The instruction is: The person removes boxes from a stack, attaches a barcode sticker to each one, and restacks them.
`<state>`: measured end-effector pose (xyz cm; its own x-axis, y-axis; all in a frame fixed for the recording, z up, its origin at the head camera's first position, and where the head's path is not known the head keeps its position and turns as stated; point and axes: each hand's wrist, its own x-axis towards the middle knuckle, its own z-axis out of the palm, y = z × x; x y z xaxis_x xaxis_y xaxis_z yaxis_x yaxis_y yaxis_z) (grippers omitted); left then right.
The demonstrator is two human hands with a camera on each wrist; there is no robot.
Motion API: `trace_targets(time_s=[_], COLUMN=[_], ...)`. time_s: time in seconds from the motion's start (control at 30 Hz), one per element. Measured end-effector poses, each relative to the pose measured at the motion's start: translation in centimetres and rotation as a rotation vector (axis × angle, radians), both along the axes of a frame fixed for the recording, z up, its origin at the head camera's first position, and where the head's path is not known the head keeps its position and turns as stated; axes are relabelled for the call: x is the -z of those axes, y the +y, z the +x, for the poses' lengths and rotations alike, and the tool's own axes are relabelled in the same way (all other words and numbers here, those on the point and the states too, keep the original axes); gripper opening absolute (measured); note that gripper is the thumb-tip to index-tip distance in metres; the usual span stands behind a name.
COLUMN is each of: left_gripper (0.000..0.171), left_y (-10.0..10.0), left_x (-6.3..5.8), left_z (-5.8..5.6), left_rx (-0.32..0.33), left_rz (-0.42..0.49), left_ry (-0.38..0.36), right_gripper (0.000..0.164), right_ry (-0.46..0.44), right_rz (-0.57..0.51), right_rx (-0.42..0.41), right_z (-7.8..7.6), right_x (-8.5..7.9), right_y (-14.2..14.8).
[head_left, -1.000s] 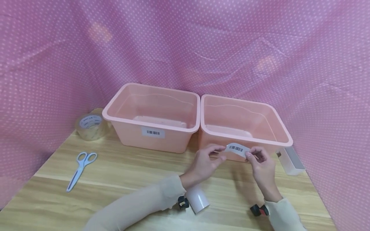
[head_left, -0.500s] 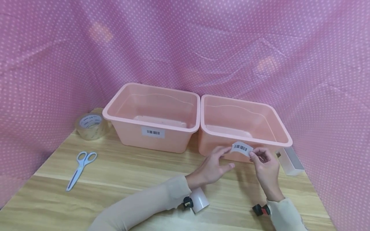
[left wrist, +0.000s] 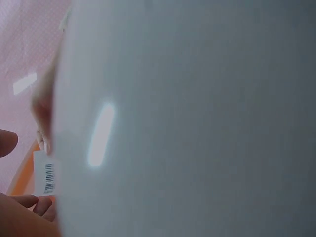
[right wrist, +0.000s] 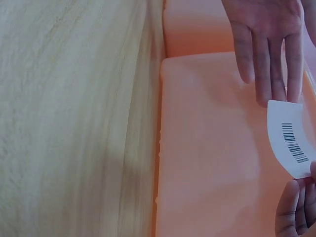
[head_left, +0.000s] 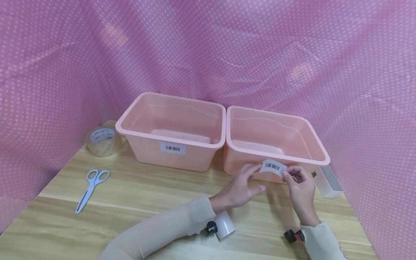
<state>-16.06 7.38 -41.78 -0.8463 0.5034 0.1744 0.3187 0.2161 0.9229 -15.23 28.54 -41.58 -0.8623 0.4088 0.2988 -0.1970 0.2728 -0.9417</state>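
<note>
A white barcode label (head_left: 273, 167), bowed along its length, stands in front of the right pink bin (head_left: 247, 159). My right hand (head_left: 300, 191) pinches its right end between thumb and index finger. At the other end, my left hand (head_left: 238, 187) has its fingers extended, with the fingertips right at the label's edge and the thumb spread away below. The right wrist view shows those straight fingers (right wrist: 269, 59) behind the label's upper end (right wrist: 286, 133). In the left wrist view a glossy white roll (left wrist: 187, 118) hides most of the scene; the label (left wrist: 45, 173) shows at the lower left.
The left pink bin (head_left: 169, 159) bears a similar barcode label (head_left: 172, 148). Clear tape (head_left: 102, 144) and scissors (head_left: 89, 191) lie on the left. The white roll (head_left: 225, 225) lies under my left wrist. A white box (head_left: 328, 182) stands at right.
Both hands and the label have shifted slightly right. My left thumb has moved away from the label, and the left fingers have straightened. The bins, tape and scissors stay put.
</note>
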Motion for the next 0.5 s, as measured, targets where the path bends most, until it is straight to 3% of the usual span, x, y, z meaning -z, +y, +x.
trace_targets(time_s=[0.2, 0.5], left_gripper=[0.072, 0.074], left_y=[0.15, 0.47], left_x=[0.01, -0.14], left_z=[0.03, -0.06], left_rx=[0.024, 0.020], left_rz=[0.030, -0.023], left_ry=[0.016, 0.039], right_gripper=[0.010, 0.010], right_ry=[0.064, 0.020], right_rz=[-0.011, 0.060], right_rx=[0.009, 0.058], right_z=[0.08, -0.14], right_x=[-0.02, 0.30], right_y=[-0.15, 0.04])
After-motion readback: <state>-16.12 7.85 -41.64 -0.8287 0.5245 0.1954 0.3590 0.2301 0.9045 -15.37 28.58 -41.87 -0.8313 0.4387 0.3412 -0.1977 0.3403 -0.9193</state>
